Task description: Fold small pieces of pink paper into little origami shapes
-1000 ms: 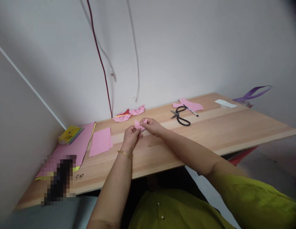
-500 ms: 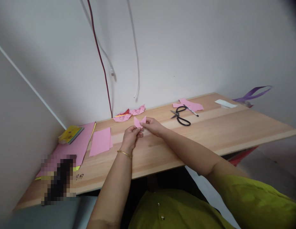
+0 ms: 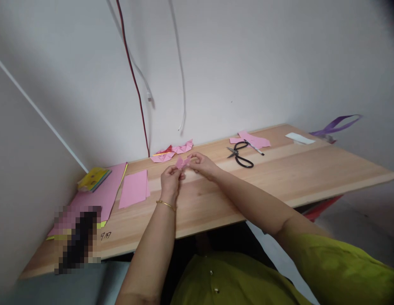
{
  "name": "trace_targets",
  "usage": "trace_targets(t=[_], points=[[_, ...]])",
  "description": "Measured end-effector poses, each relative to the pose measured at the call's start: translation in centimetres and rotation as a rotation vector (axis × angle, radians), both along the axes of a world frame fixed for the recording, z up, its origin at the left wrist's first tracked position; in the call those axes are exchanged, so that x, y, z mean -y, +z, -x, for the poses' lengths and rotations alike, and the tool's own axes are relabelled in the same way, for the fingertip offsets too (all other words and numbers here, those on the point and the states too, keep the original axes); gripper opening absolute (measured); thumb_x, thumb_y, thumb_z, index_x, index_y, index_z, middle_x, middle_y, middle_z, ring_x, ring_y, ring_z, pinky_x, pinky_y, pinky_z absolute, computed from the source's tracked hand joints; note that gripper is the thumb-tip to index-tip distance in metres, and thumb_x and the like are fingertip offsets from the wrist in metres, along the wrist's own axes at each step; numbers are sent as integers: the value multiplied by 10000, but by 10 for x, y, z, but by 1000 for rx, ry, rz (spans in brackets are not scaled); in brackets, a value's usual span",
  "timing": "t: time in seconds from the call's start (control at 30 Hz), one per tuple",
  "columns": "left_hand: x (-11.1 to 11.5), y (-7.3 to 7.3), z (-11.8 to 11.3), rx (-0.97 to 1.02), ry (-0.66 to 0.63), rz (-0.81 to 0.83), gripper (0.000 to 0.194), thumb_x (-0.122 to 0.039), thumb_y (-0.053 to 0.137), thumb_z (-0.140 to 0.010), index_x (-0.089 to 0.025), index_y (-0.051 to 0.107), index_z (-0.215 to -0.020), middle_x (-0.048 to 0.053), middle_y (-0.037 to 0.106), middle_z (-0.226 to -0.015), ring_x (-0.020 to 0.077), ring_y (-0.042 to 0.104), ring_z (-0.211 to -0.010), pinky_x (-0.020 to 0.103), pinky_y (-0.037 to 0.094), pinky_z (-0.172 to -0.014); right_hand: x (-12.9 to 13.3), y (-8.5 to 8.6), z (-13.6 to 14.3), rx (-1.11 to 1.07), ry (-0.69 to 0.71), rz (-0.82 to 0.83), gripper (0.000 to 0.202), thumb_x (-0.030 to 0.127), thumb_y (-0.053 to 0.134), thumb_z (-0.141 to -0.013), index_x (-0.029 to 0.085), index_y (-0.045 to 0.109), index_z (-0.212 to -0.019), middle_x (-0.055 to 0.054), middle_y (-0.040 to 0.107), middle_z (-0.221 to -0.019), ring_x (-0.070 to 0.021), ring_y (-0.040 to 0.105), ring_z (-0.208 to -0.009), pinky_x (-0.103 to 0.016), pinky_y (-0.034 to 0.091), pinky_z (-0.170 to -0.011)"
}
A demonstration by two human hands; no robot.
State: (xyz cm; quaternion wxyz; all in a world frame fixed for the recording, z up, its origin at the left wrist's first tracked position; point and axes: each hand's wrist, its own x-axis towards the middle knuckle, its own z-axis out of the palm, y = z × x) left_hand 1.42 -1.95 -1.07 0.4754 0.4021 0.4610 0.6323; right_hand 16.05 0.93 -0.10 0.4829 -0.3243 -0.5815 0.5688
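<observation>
A small folded pink paper [image 3: 182,162] is held up between both hands over the middle of the wooden table [image 3: 212,203]. My left hand [image 3: 170,180] pinches its lower left part, and a gold bangle circles that wrist. My right hand [image 3: 201,165] grips the paper's right side with thumb and fingers. Just behind the hands, folded pink pieces [image 3: 183,147] lie near the wall, with a red and yellow bit [image 3: 167,150] among them. To the left lie flat pink sheets [image 3: 133,189].
Black-handled scissors [image 3: 240,154], a pen [image 3: 254,147] and pink scraps [image 3: 255,140] lie at the back right, beside a white strip [image 3: 300,138]. At the left, a yellow packet [image 3: 94,179] rests on large pink sheets [image 3: 104,201]. Cables hang down the wall.
The folded paper has tilted and its two upright points look lower and less spread. My left hand has shifted slightly left; my right fingers have risen a little.
</observation>
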Motion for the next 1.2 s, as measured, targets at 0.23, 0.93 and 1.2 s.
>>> trace_targets(t=[0.23, 0.93, 1.2], points=[[7, 9, 1, 92, -198, 99, 255, -192, 696, -579, -115, 619, -809, 46, 640, -760, 81, 561, -561, 245, 487, -586, 2, 2, 1, -91, 96, 63, 218, 252, 667, -630, 158, 544, -783, 34, 571, -638, -54, 443, -505, -191, 325, -499], [7, 13, 7, 307, -199, 226, 169, -128, 668, -611, -147, 536, -714, -10, 570, -609, 84, 572, -587, 258, 512, -679, 2, 6, -5, 253, -7, -415, 555, 117, 525, -687, 231, 416, -1219, -27, 562, -1000, -79, 529, -659, -214, 432, -627], [9, 14, 6, 329, -235, 236, 174, -105, 665, -613, -135, 544, -735, -12, 569, -614, 73, 561, -563, 248, 503, -655, -4, 11, -9, 435, 14, -740, 236, 130, 505, -747, 201, 659, -911, -69, 627, -931, -182, 550, -913, -321, 421, -824]])
